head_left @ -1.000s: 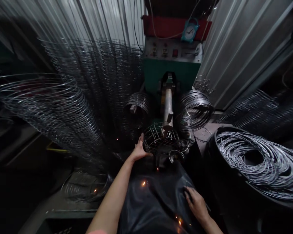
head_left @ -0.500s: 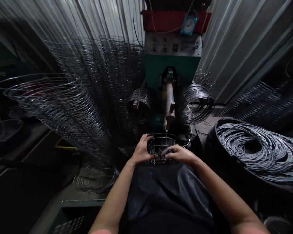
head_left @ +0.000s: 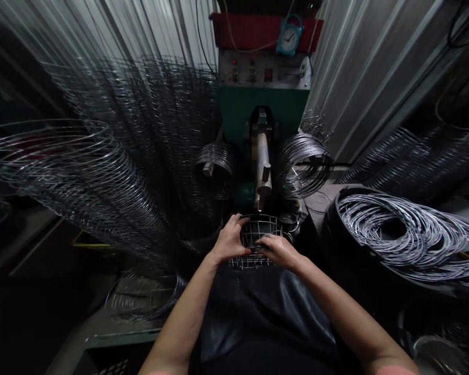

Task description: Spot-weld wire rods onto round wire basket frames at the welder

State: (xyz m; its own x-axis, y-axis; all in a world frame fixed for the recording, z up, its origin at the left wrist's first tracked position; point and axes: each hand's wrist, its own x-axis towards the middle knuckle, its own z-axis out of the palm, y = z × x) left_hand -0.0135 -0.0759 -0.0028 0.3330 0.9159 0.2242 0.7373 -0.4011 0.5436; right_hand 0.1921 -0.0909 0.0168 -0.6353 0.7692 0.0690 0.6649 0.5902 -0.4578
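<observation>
- Wire basket (head_left: 256,227): directly in front of the person's body, between the two hands, just above the chest of a black apron (head_left: 263,317).
- Direction of the basket: curved rim toward the machine, straight lower wire edge toward the apron; grid of crossing wires facing up toward the head camera.
- Long axis of the basket: difficult to tell, length and width looking almost equal; widest line running crosswise, from hand to hand.
- Left hand (head_left: 230,240): on the left side of the basket, gripping around the rim.
- Left fingers (head_left: 238,221): a little spread, curled over the top wires, with no narrow pinch visible.
- Right hand (head_left: 280,251): on the right side of the basket, lying over the front of the grid.
- Right fingers (head_left: 262,244): close together, pressed on the wires near the basket middle; fingertips partly hidden, so any pinch impossible to tell.
- Metal post (head_left: 261,166): on the green machine (head_left: 258,109), pointing down toward the basket, its tip just beyond the far rim, not touching.
- Coils of wire (head_left: 214,166): on both sides of the post.
- Black tub (head_left: 336,224): to the right of the hands, full of loose wire rings.
- Stacked wire rings (head_left: 62,156): in a big fanned pile on the left.
</observation>
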